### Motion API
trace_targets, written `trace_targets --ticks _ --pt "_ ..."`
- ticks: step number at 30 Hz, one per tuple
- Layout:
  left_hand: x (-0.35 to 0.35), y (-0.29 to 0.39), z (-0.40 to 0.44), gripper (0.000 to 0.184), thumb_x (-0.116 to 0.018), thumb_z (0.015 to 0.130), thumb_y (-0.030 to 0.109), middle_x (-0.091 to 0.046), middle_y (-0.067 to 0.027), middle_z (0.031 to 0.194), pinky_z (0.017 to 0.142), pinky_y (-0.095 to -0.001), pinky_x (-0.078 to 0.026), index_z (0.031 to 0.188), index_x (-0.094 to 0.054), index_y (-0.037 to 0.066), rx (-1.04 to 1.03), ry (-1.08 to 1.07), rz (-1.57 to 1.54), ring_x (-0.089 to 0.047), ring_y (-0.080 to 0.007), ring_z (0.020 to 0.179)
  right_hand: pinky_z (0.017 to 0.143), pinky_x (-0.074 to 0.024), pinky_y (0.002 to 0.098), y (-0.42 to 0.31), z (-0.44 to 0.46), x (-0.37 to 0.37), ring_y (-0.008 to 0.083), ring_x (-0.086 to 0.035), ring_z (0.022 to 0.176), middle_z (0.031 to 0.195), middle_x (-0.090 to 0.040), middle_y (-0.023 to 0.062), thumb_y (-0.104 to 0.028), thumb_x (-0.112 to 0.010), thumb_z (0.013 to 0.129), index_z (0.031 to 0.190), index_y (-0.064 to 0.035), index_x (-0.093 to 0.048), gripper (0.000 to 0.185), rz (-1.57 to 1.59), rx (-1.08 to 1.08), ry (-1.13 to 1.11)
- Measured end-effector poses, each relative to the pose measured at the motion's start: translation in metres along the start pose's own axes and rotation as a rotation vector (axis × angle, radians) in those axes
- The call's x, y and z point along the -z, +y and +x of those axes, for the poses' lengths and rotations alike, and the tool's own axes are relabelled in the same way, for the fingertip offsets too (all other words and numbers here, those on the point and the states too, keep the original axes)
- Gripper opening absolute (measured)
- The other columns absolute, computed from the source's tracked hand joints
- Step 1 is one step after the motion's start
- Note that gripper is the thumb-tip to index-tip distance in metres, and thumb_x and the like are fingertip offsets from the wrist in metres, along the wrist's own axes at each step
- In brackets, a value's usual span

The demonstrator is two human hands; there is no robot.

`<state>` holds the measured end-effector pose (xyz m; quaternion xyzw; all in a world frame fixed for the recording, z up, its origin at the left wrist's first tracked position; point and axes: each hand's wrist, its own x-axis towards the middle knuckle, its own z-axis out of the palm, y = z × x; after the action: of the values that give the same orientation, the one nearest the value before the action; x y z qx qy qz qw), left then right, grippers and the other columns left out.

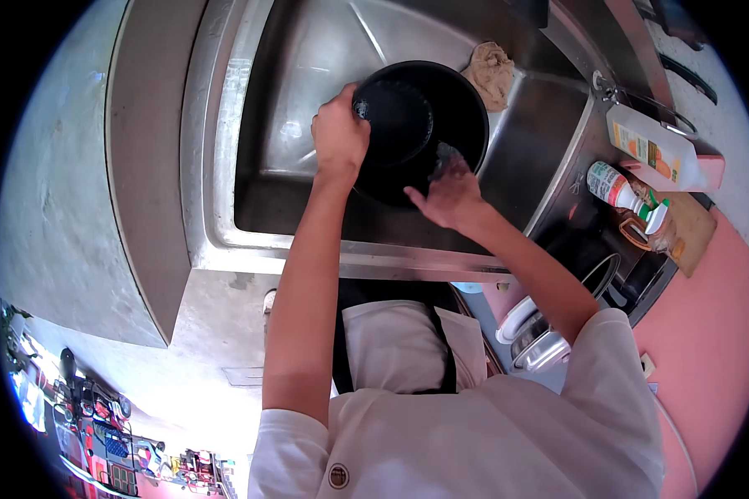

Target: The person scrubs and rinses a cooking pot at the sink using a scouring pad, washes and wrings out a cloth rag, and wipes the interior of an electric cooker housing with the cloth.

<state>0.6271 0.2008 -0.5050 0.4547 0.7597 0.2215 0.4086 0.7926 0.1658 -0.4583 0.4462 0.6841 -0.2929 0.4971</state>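
Note:
A round black pot [466, 108] stands tilted in the steel sink, its open top facing me. My left hand [341, 133] is closed on the pot's left rim, with suds or wet shine by the fingertips. Inside the lower right of the pot is my right hand [453, 195], slightly blurred, thumb stuck out. Its fingers are bent over a dark greyish scrubbing pad [447, 158], pressed near the pot's inner wall. The pad's exact shape is partly hidden by the fingers. A crumpled tan cloth [491, 75] lies in the sink beside the pot's upper right.
The steel sink [241, 91] has a raised rim around the pot. To the right stand a large white jug [653, 150], a smaller white bottle [612, 185] and a green-capped bottle [659, 224]. Metal cookware [545, 345] sits below my right forearm. A knife [691, 79] lies far right.

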Motion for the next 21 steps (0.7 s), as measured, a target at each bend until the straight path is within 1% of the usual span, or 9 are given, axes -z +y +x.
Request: trace_targets --ticks 3,5,6,8,9,12,14,17,21 --pt "-0.007 -0.006 0.003 0.039 -0.05 0.069 -0.004 -0.062 -0.0211 0.081 0.076 -0.0462 -0.047 0.106 -0.059 0.008 -0.029 0.051 0.044 -0.059 -0.0403 0.081 0.112 -0.0107 0.0371 -0.035 -0.028 -0.006 0.0299 -0.015 0.136 0.147 -0.012 0.0185 -0.049 -0.031 0.093 0.141 -0.0035 -0.016 0.068 0.804 0.381 0.001" --pt "-0.003 -0.002 0.004 0.039 -0.051 0.068 -0.005 -0.062 -0.0212 0.081 0.075 -0.0467 -0.047 0.105 -0.059 0.008 -0.048 -0.002 0.065 -0.059 -0.0398 0.08 0.111 -0.0104 0.0372 -0.033 -0.039 -0.002 0.0307 -0.016 0.136 0.145 -0.019 0.0199 -0.051 -0.031 0.092 0.139 -0.0017 -0.022 0.07 1.12 0.428 -0.009" --pt "-0.003 -0.001 0.003 0.039 -0.051 0.068 -0.004 -0.063 -0.0204 0.082 0.076 -0.0463 -0.047 0.105 -0.059 0.009 -0.048 -0.008 0.061 -0.059 -0.0393 0.081 0.111 -0.0104 0.0372 -0.025 -0.035 -0.009 0.0307 -0.016 0.136 0.145 -0.019 0.0199 -0.051 -0.031 0.092 0.139 -0.0017 -0.022 0.07 1.117 0.425 -0.01" --pt "-0.001 0.002 0.001 0.039 -0.051 0.069 -0.004 -0.063 -0.0197 0.082 0.076 -0.0459 -0.047 0.105 -0.059 0.009 -0.045 0.0 0.053 -0.059 -0.0388 0.081 0.112 -0.0087 0.0365 0.007 -0.023 -0.02 0.0315 -0.018 0.135 0.141 -0.027 0.0202 -0.055 -0.028 0.091 0.136 0.0 -0.03 0.071 0.176 0.255 0.044" --pt "0.0 0.003 0.001 0.039 -0.051 0.069 -0.004 -0.063 -0.0188 0.083 0.077 -0.0451 -0.047 0.105 -0.059 0.009 -0.04 -0.037 0.065 -0.059 -0.038 0.082 0.111 -0.0106 0.0376 0.026 -0.017 -0.014 0.0312 -0.015 0.136 0.142 -0.024 0.022 -0.061 -0.02 0.089 0.132 0.0096 -0.031 0.084 -0.126 0.168 0.042" --pt "0.008 0.005 0.022 0.037 -0.05 0.071 -0.002 -0.063 -0.0187 0.081 0.074 -0.0451 -0.047 0.105 -0.059 0.009 -0.127 -0.044 0.127 -0.059 -0.0379 0.081 0.108 -0.021 0.0363 0.037 0.024 0.012 0.0302 -0.029 0.131 0.137 -0.035 0.0213 -0.059 -0.022 0.09 0.131 0.004 -0.037 0.077 -0.195 0.182 0.06" --pt "0.013 0.007 0.041 0.038 -0.053 0.07 -0.001 -0.063 -0.0175 0.082 0.075 -0.0445 -0.047 0.106 -0.059 0.01 -0.286 -0.144 0.186 -0.06 -0.0362 0.083 0.102 -0.0312 0.0373 0.006 0.051 0.042 0.033 -0.042 0.121 0.129 -0.045 0.0215 -0.053 -0.024 0.091 0.127 -0.0021 -0.045 0.065 0.187 0.134 -0.442" --pt "0.014 0.018 0.059 0.043 -0.057 0.069 -0.001 -0.064 -0.0135 0.088 0.078 -0.0411 -0.048 0.109 -0.058 0.012 -0.495 -0.173 0.323 -0.061 -0.0319 0.085 0.098 -0.035 0.0417 -0.053 0.074 -0.003 0.0386 -0.046 0.113 0.119 -0.052 0.0217 -0.04 -0.029 0.093 0.117 -0.0013 -0.052 0.051 0.873 0.548 0.203" --pt "0.01 0.015 0.069 0.043 -0.059 0.07 0.0 -0.064 -0.0113 0.089 0.078 -0.0382 -0.048 0.111 -0.057 0.013 -0.565 -0.3 0.426 -0.061 -0.03 0.086 0.102 -0.0303 0.0392 -0.022 0.076 0.026 0.0346 -0.041 0.121 0.127 -0.047 0.0215 -0.039 -0.033 0.093 0.122 -0.0053 -0.051 0.048 0.16 0.252 -0.302"
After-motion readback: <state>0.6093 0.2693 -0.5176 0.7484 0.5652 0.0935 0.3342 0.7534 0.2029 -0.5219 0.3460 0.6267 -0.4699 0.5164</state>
